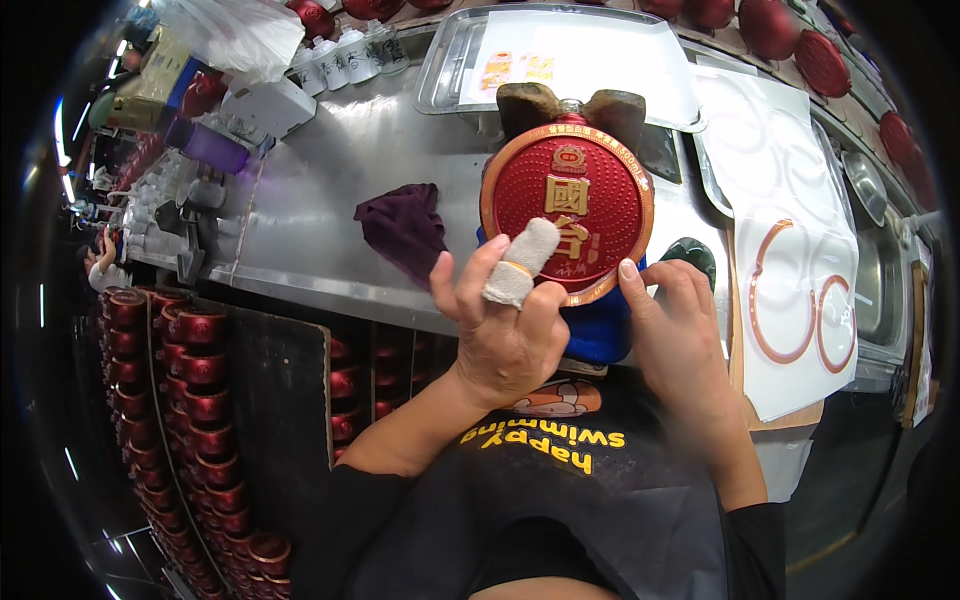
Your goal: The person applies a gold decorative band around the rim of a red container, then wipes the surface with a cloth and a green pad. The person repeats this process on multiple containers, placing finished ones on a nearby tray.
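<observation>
A round red bottle (610,220) with a dotted face, raised gold characters and a copper-coloured band around its edge stands tilted in front of me. Its neck end lies between two dark, worn rests (527,108). At the lower left of the face is my left hand (505,335), its fingers apart. One finger wears a pale cloth finger cover (530,262) and lies on the face; the thumb is by the lower edge. Across from it, my right hand (682,322) has its thumb on the lower right band, the index finger bent close by. Blue material (600,335) shows under the bottle.
A dark purple cloth (400,225) lies on the metal bench to the left. At right, a white sheet (790,385) carries copper-coloured curved strips (765,300). A metal tray (440,85) holds a paper sheet at the back. Red bottles (215,410) stand stacked at lower left.
</observation>
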{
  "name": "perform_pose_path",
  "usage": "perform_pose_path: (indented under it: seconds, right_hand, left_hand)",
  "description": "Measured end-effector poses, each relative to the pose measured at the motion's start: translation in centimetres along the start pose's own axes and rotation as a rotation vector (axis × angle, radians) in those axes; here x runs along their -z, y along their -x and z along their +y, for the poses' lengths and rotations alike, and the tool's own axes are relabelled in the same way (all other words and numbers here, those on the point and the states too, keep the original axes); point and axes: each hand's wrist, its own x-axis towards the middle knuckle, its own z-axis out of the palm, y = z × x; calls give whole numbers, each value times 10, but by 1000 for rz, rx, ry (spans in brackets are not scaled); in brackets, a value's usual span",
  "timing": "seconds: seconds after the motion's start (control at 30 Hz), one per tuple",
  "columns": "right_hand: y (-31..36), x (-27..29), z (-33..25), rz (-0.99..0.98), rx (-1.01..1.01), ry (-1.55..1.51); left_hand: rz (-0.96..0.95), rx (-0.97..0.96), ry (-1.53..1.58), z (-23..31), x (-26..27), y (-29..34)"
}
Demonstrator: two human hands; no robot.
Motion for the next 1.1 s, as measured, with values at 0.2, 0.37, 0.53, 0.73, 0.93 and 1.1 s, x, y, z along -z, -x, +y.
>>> perform_pose_path:
  seconds: [0.2,0.37,0.53,0.73,0.93,1.1]
  right_hand:
    - [1,1,0,-9,3,23]
    - [3,0,-4,-28,18,3]
    - [5,-3,-6,-44,27,0]
    - [3,-4,-5,39,15,-108]
    - [-16,-10,3,125,-406,-488]
    - [-29,-27,7,71,-368,-424]
  left_hand:
    - [90,78,51,-22,3,3]
    - [25,256,350,-29,5,3]
    - [8,333,592,-24,7,2]
    - [-51,333,513,-18,10,-1]
    - [-6,310,487,-18,5,0]
    - [-21,318,482,-19,7,2]
